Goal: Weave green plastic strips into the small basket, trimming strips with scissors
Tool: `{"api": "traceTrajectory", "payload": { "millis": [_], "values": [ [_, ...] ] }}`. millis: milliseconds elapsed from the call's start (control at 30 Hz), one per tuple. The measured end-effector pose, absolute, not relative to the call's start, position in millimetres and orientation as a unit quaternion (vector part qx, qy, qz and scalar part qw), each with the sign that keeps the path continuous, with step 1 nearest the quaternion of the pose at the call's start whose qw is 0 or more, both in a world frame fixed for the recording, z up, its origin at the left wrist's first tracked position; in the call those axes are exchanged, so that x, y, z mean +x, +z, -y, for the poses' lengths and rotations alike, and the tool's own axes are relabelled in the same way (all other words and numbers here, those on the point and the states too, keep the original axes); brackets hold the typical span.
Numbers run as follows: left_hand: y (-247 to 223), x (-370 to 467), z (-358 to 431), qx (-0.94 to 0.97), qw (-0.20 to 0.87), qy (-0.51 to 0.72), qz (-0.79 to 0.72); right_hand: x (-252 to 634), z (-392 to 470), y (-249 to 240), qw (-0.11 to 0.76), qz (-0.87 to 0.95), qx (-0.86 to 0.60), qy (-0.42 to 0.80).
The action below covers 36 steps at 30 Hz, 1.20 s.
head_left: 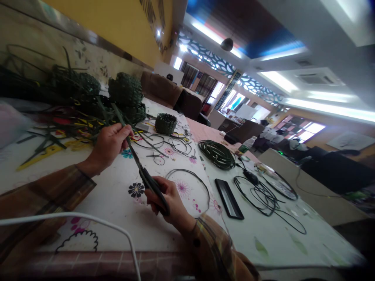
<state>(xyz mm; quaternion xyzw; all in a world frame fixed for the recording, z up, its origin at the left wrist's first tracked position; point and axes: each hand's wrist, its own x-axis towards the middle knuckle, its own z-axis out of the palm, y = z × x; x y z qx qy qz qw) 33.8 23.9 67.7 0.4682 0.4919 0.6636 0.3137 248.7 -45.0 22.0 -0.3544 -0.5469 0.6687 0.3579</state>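
My left hand [113, 143] pinches a dark green flat strip [117, 113], which slants up past the thumb and down toward the right. In my right hand [170, 201] are black-handled scissors [150, 183]. Their blades point up and left along the strip's lower end; whether they touch it I cannot tell. Beyond my left hand lies a tangle of green and yellow strips [58, 146]. Dark green woven baskets stand behind it, a larger one [125, 89] at the back and a small round one [165, 124] nearer the middle.
A coiled green cord [216, 154] and a black tray [229, 199] lie on the right-hand table, beside loose loops of dark cord [263, 195]. A thin cord loop [208, 191] rests by my right hand. A white cable [88, 219] crosses the near left. A bottle [247, 144] stands farther back.
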Motion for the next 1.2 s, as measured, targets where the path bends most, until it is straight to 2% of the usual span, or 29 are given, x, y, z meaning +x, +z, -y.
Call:
{"api": "traceTrajectory", "payload": {
  "millis": [167,467,867,1200],
  "values": [
    [76.2,27.5,-24.5,0.435,0.309,0.688,-0.491,248.8,43.9,21.3,0.359,0.551,-0.357,0.663],
    [79.7,35.2,-22.1,0.405,0.381,0.666,-0.497,245.7,39.3,10.9,0.379,0.527,-0.324,0.688],
    [88.6,26.7,-23.9,0.368,0.402,0.693,-0.472,249.3,43.5,14.8,0.343,0.563,-0.366,0.656],
    [86.0,28.9,-22.8,0.373,0.425,0.685,-0.460,246.1,35.8,2.8,0.388,0.548,-0.314,0.672]
  ]
}}
